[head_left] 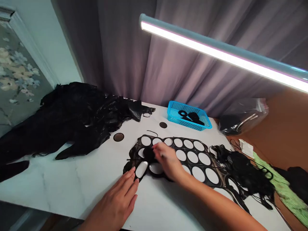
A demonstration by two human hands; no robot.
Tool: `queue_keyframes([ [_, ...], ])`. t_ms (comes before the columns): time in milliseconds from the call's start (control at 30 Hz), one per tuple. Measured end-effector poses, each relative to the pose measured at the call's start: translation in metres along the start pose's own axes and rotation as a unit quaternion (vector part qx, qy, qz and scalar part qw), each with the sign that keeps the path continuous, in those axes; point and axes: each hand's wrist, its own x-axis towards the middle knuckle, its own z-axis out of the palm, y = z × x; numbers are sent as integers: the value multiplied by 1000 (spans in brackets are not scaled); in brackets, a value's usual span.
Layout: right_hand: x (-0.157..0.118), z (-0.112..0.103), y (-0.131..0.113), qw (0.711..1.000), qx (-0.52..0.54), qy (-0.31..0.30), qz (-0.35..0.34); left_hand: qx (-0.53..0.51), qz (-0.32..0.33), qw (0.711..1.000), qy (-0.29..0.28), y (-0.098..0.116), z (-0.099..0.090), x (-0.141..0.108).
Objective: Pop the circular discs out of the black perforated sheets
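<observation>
On the white table lies a black sheet [190,163] with rows of round holes, and the white tabletop shows through them. My left hand [120,197] rests with its fingers stretched out, the tips at the sheet's near left edge beside an oval hole. Over the sheet's left half, my right hand [168,160] is closed in a pinch and slightly blurred. A dark round patch [149,154] lies at its fingertips, covering part of a hole; whether it is a loose piece in the fingers cannot be made out. Two dark discs, a nearer one [118,137] and a farther one [163,125], lie beyond the sheet.
A large heap of black material [72,118] covers the table's left side. At the back stands a blue basket [189,123] with black pieces inside. Tangled black scraps [243,170], a green cloth [281,189] and a clear plastic bag [243,115] lie right. A lamp [223,53] hangs above.
</observation>
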Motion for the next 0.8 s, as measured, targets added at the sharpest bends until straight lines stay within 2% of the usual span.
queue_keyframes([
  [100, 13, -66, 39, 984, 62, 114, 122, 3, 33, 999, 8, -8, -3, 2],
  [167, -2, -117, 68, 968, 46, 188, 159, -16, 47, 999, 10, -18, -6, 3],
  [233, -32, -163, 94, 950, 26, 247, 191, -72, 39, 997, -1, -33, -8, 9],
  [300, -68, -199, 116, 931, -31, 284, 228, -148, -22, 989, -25, -54, -8, 21],
  [367, -100, -222, 131, 920, -82, 284, 259, -196, -113, 973, -49, -79, -5, 44],
  [433, -122, -234, 140, 911, -135, 288, 264, -194, -173, 964, -53, -100, 2, 74],
  [500, -132, -236, 142, 897, -185, 319, 245, -157, -190, 967, -61, -113, 10, 105],
  [567, -133, -230, 136, 887, -197, 352, 224, -118, -191, 973, -57, -115, 20, 132],
  [667, -125, -214, 122, 909, -101, 342, 216, -97, -183, 977, -50, -104, 33, 155],
  [800, -110, -191, 108, 934, 88, 247, 242, -100, -168, 979, -62, -97, 39, 161],
])
